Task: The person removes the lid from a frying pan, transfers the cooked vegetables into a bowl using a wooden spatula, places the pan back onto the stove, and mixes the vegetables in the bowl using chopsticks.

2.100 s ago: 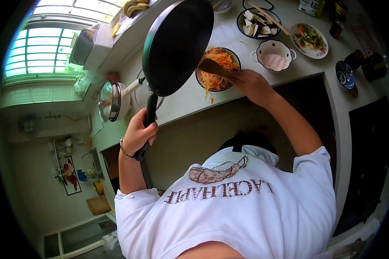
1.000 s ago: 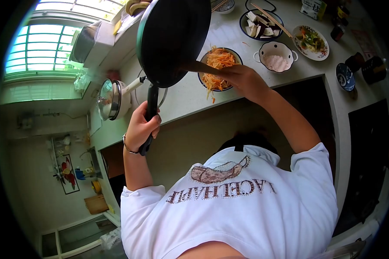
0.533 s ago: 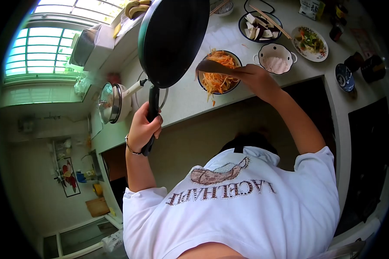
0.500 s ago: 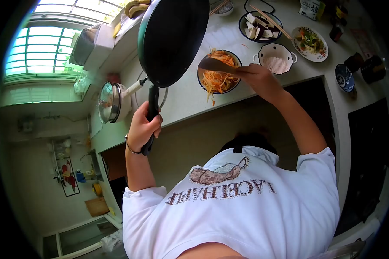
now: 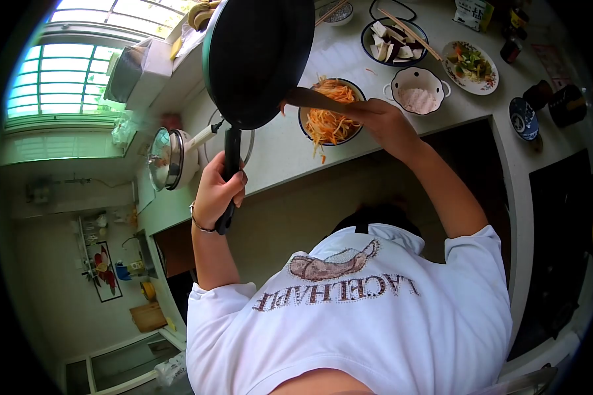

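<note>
Barred window (image 5: 72,82) seen at far left, with a framed picture (image 5: 105,271) hung on the wall below it. Next, a pot with a glass lid (image 5: 159,158) and a pale handle is seen on the counter (image 5: 273,157). The black pan handle (image 5: 232,148) is gripped by the left hand (image 5: 219,192), fingers wrapped round it; a bracelet is worn on the wrist. The frying pan (image 5: 260,62) is held up and tilted, its dark inside shown, above the counter. A wooden spatula (image 5: 319,101) is grasped by the right hand (image 5: 390,128), its blade end placed at the pan's lower right edge; contact cannot be told. A shred of orange is seen near that end. Shredded carrot (image 5: 336,92) is heaped in a bowl (image 5: 356,87) under the spatula, some strands hung over the rim. Behind, eggplant chunks (image 5: 379,33) are held in a dark-rimmed bowl, with chopsticks (image 5: 412,33) laid across. Pale pinkish contents are seen in a two-handled white bowl (image 5: 412,78), chopped vegetables (image 5: 471,62) on a plate (image 5: 487,86) farther right.
</note>
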The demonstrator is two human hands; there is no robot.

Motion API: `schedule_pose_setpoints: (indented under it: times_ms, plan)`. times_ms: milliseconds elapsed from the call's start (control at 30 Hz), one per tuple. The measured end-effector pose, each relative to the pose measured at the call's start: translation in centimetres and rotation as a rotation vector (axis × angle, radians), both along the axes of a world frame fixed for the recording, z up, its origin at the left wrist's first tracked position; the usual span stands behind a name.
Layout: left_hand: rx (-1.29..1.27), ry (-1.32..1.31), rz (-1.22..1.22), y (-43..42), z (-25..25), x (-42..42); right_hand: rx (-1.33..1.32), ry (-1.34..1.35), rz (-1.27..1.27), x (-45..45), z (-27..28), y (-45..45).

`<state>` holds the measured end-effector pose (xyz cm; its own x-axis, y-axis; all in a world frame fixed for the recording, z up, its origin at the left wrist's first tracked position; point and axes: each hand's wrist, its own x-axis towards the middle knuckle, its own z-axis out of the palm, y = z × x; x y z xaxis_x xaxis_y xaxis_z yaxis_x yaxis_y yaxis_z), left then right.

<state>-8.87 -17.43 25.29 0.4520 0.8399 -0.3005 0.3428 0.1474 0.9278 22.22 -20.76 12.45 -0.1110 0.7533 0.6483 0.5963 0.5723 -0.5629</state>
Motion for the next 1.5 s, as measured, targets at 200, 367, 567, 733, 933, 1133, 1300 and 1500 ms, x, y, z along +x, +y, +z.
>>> schedule_pose_setpoints:
  times_ms: [200, 367, 567, 733, 933, 1133, 1300, 1500]
  plan:
    - [0.015, 0.012, -0.019, 0.2, 0.2, -0.2, 0.011, -0.022, -0.079, 1.6, -1.0, -0.7]
    - [-0.053, -0.079, 0.011, 0.1, 0.4, -0.3, -0.008, 0.074, -0.059, 1.0, -1.9, -1.5]
    - [-0.120, -0.215, 0.022, 0.3, 0.1, -1.3, -0.127, 0.331, -0.144, 0.2, -1.0, -3.1]
    - [-0.139, -0.285, -0.014, 0.4, -0.6, -1.6, -0.122, 0.421, -0.166, -1.5, -1.3, -3.6]
    - [-0.176, -0.304, -0.004, 0.2, -1.0, -1.9, -0.478, 0.793, -0.256, -1.0, -2.8, -4.6]
    - [-0.210, -0.344, -0.006, -0.1, -1.0, -2.0, -0.547, 1.007, -0.217, -1.1, -4.5, -3.4]
    - [-0.175, -0.257, 0.067, -0.6, -0.6, -2.4, -0.409, 0.657, -0.303, 1.7, -2.9, -3.0]
    - [-0.161, -0.262, 0.114, -1.3, -1.3, -3.1, -0.146, -0.093, -0.245, 0.5, -3.4, -0.5]
